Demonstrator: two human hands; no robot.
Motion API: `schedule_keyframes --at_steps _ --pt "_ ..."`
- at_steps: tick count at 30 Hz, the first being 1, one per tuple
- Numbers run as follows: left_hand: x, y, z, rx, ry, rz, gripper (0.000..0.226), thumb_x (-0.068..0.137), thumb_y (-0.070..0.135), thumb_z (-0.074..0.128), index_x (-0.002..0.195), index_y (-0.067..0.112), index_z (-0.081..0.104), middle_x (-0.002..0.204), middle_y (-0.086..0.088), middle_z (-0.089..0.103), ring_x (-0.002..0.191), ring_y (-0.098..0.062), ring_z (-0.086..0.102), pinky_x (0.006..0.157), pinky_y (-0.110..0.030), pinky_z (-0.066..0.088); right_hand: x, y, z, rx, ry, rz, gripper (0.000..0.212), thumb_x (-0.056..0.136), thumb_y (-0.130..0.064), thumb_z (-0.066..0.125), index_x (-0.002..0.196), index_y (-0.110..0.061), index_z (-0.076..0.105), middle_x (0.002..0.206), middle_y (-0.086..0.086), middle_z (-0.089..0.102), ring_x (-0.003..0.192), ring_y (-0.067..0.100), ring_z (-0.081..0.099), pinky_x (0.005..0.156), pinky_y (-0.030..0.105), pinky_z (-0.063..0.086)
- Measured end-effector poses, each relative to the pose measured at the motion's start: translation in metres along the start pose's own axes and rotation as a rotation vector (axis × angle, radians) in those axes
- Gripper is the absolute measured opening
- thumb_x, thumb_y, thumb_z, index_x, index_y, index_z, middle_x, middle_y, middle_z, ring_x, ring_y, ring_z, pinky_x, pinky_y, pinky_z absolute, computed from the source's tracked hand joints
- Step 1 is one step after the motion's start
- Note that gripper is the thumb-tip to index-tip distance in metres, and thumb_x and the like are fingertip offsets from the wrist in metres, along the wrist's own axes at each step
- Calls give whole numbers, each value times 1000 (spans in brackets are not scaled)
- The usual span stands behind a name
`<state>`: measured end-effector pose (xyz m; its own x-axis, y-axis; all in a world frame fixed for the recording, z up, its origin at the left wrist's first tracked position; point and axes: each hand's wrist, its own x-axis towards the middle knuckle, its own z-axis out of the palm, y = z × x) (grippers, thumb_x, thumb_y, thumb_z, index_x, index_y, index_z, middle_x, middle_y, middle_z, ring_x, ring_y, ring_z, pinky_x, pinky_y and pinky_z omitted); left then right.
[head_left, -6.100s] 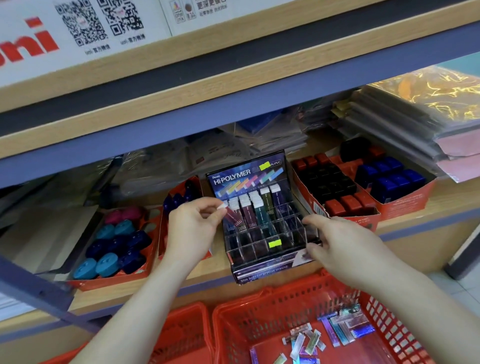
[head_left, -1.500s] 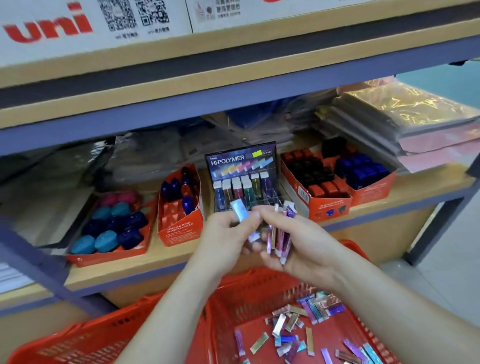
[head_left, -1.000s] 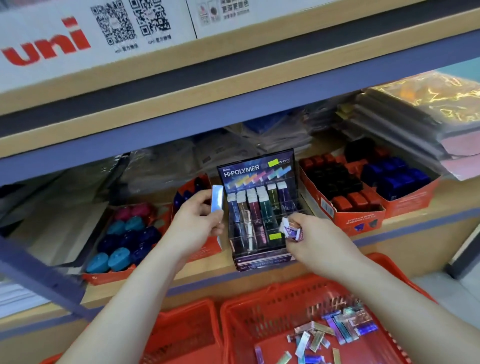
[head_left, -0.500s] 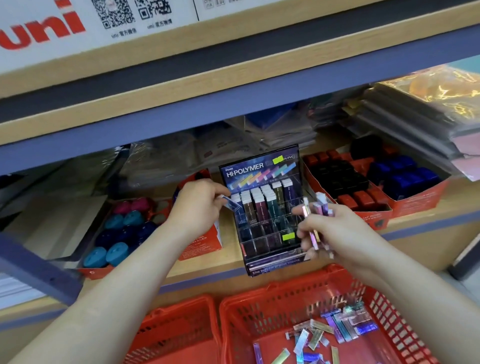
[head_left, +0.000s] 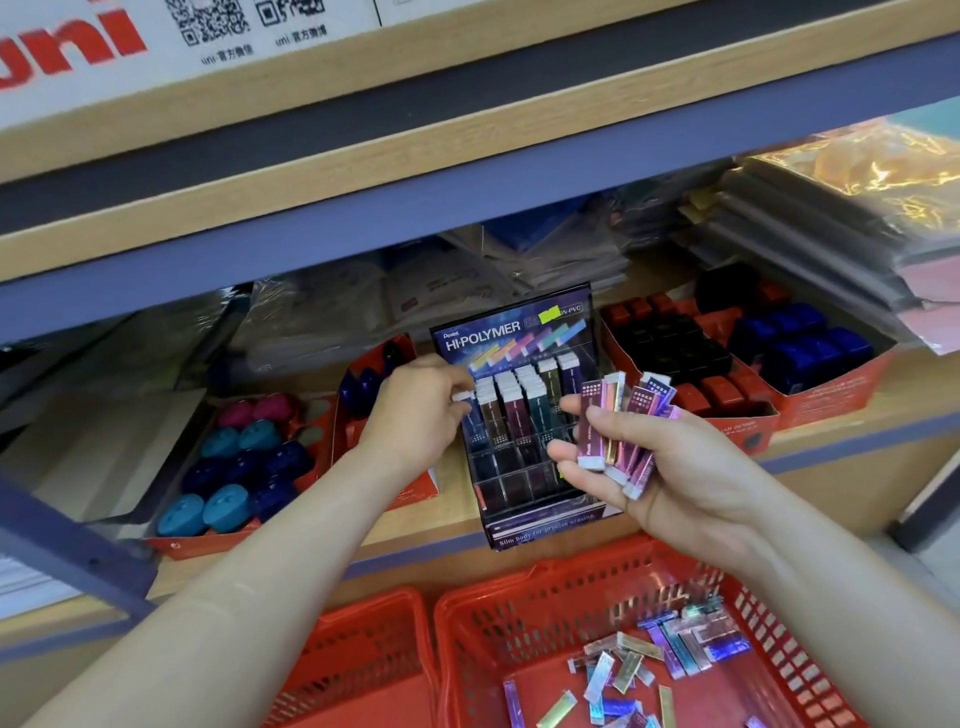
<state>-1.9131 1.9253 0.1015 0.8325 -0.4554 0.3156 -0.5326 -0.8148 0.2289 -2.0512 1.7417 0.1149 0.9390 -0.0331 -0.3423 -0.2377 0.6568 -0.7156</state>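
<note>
A black HI-POLYMER display box (head_left: 519, 332) with clear compartments stands on the wooden shelf (head_left: 452, 535), its back rows filled with slim upright erasers (head_left: 524, 400). My left hand (head_left: 415, 410) pinches the white top of an eraser at the box's left column. My right hand (head_left: 654, 462) is held palm-up in front of the box's right side and grips a fanned bundle of slim erasers (head_left: 621, 431) in pink, purple and maroon sleeves.
A red basket (head_left: 519, 613) below the shelf holds several loose shiny erasers (head_left: 623, 670); a second red basket (head_left: 363, 670) sits left of it. Orange trays of sharpeners (head_left: 239, 462) and of red, black and blue blocks (head_left: 675, 348) flank the display. Wrapped paper packs (head_left: 831, 208) are stacked at right.
My left hand has moved right onto the box's left column and now pinches an eraser top there. My right hand has turned palm-up and spread its bundle of erasers.
</note>
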Motion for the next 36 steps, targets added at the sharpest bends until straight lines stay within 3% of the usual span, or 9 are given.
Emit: schedule_keyframes --at_steps 6,9,11,13,15,19,23,29,36 --pt "-6 -2 7 23 29 15 25 87 15 71 111 11 69 108 -3 62 92 -20 62 84 -32 51 1 6 0 -79 19 -16 14 88 -2 64 101 3 66 79 13 72 77 25 75 48 24 55" --pt "-13 8 -3 -90 133 -66 19 91 18 65 108 14 72 101 3 65 82 -7 59 74 -13 43 3 9 0 -122 50 -30 38 72 -9 75 107 5 67 89 16 68 64 17 62 41 19 46" --pt "-23 27 -16 -327 126 -171 16 94 22 61 103 18 73 91 10 69 73 1 59 68 -8 43 4 11 1 -144 48 -38 42 67 -13 77 105 2 68 92 16 65 62 14 53 40 18 42" --pt "-38 49 -29 -701 -48 -276 15 93 24 62 102 18 72 77 5 71 64 -3 62 62 -16 51 4 13 1 -140 37 -48 30 71 -12 77 98 -2 69 83 12 65 57 11 52 40 17 42" --pt "-54 66 -33 -882 -217 -292 21 88 27 68 109 20 68 73 0 71 63 -11 65 60 -21 53 4 14 2 -125 30 -47 15 78 -9 74 91 -5 69 72 7 65 54 10 55 40 17 43" --pt "-73 75 -25 -972 -98 -359 17 77 18 79 92 16 70 76 -7 73 69 -22 69 67 -27 57 3 17 3 -155 10 -35 10 81 -12 73 89 -6 70 76 10 66 62 13 57 41 17 41" --pt "-78 65 -22 -978 -38 -430 9 82 11 73 81 20 76 74 -3 72 67 -10 64 67 -25 52 3 19 2 -152 28 9 7 89 -13 67 93 -8 68 72 8 63 57 12 57 38 16 37" --pt "-55 41 -37 -869 130 -454 16 89 4 66 92 17 74 76 -5 73 71 -16 70 68 -28 59 4 6 -5 -2 107 6 21 92 2 54 110 -3 63 76 12 65 58 19 63 42 22 48" --pt "-20 35 -25 -394 45 -248 12 86 15 72 91 25 76 79 15 67 71 -1 63 63 -4 46 1 -4 -5 36 113 -44 21 95 -1 57 114 5 61 88 15 60 74 29 75 56 27 60"
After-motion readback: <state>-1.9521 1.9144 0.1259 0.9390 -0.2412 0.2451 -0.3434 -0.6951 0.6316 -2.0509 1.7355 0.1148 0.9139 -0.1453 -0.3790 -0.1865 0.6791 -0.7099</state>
